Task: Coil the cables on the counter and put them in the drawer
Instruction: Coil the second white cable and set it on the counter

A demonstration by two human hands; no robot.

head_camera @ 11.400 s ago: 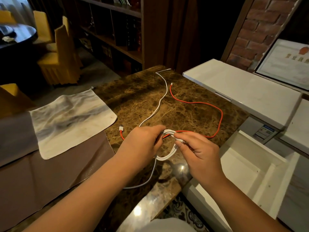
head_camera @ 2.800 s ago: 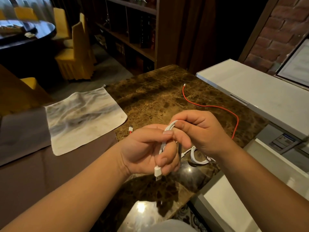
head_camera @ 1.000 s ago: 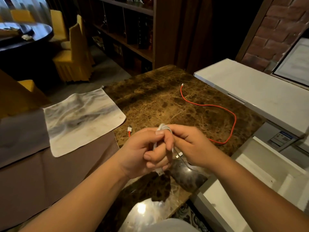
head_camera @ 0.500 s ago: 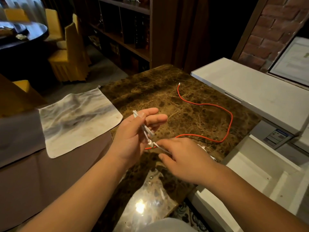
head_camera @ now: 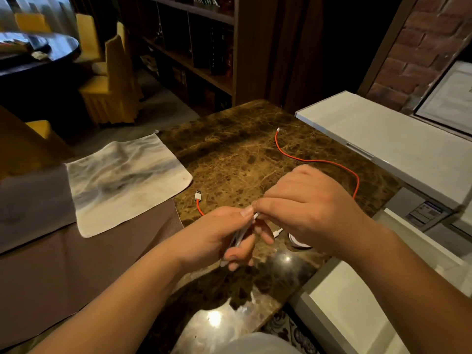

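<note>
Hands meeting above the near edge of the brown veined marble worktop: left hand closed round a folded bundle of thin white charging cable, right hand pinching the bundle's upper end at the fingertips. Half a second back, held looser and flatter with the left fingers spread; now gathered upright and tightened, so probably being finished off as a coil. One white plug dangling just beneath the right hand. Long orange-red cable lying uncoiled across the worktop, one plug near the grey-streaked cloth, not yet handled. Open white drawer at lower right, nothing of the cables visible in it. Beyond, dark wooden bookshelves, yellow-covered chairs, a brick wall.
</note>
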